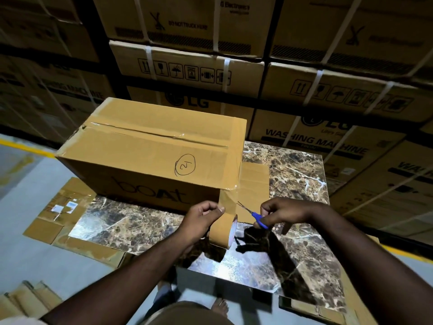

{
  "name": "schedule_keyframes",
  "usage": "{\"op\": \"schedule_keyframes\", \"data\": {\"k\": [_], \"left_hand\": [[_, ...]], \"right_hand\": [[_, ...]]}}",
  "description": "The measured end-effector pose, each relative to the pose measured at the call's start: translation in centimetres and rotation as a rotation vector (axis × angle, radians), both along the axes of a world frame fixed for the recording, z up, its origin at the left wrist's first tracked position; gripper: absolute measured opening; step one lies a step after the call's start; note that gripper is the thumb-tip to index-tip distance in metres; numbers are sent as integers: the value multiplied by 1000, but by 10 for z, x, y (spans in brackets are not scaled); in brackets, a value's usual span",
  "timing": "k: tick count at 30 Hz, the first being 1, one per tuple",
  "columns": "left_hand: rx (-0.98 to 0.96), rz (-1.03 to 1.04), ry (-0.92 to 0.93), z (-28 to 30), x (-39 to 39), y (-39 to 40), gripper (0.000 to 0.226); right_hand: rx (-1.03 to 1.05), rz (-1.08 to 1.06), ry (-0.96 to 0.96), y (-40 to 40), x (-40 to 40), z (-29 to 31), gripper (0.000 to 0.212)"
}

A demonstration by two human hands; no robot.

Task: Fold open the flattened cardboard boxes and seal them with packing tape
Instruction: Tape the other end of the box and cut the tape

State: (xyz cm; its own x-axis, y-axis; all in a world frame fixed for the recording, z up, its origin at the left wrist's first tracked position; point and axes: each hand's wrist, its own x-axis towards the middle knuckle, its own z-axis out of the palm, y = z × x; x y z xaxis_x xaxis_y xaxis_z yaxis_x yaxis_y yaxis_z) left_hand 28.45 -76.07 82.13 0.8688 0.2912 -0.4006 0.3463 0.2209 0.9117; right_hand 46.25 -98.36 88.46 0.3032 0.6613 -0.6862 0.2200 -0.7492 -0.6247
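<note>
on the marbled table top [293, 165], toward its far left corner, stands the cardboard box [150, 146] i am sealing, upright, its top flaps closed under a band of brown tape along the seam. a circled number is penned on the top and dark lettering runs along the near side. from the box's near right corner a strip of packing tape [226, 199] runs down off the edge to the tape roll [222, 232], which hangs just in front of the box above the table. my left hand [201, 219] is curled around that roll, thumb pressed on the strip where it leaves the roll. my right hand [284, 211] is closed round the blue handles of a pair of scissors [254, 213], whose thin blades point up and left toward the strip, tips just beside it; whether they touch the tape i cannot tell. flattened cardboard [63, 214] lies on the floor left of the table, partly under it. behind everything rise stacked appliance cartons [187, 69] bound with white straps.
</note>
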Motion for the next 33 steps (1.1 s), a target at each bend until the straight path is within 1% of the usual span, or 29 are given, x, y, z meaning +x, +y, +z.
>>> {"op": "schedule_keyframes", "data": {"k": [3,6,9,12,17,21,23,26,27,29,31,33], "left_hand": [[-11,17,5,0,-2,0,18],[-9,25,2,-1,-2,1,19],[-31,33,1,0,-1,-2,20],[-7,49,-14,-1,2,-2,22],[-13,46,-4,-4,4,2,16],[5,26,-5,-6,5,4,14],[58,-2,12,-7,4,6,11],[102,-1,23,-17,-1,6,14],[96,16,30,-20,-3,8,14],[102,39,46,-24,-6,13,16],[109,50,58,-26,-7,16,18],[106,69,67,-27,-7,17,18]], "right_hand": [[-85,16,18,0,9,18,21],[-99,19,50,0,12,26,26],[-145,76,53,20,8,26,30],[-133,72,58,44,7,24,30],[-120,80,59,61,12,18,22],[-32,113,-9,57,17,18,16],[-47,173,-74,57,12,18,16],[-101,247,-173,56,-1,11,18],[-91,235,-192,52,-6,8,16],[-21,141,-235,37,-15,-2,14],[75,-33,-328,12,-27,-20,17],[109,-273,-359,-19,-40,-50,23]]}}
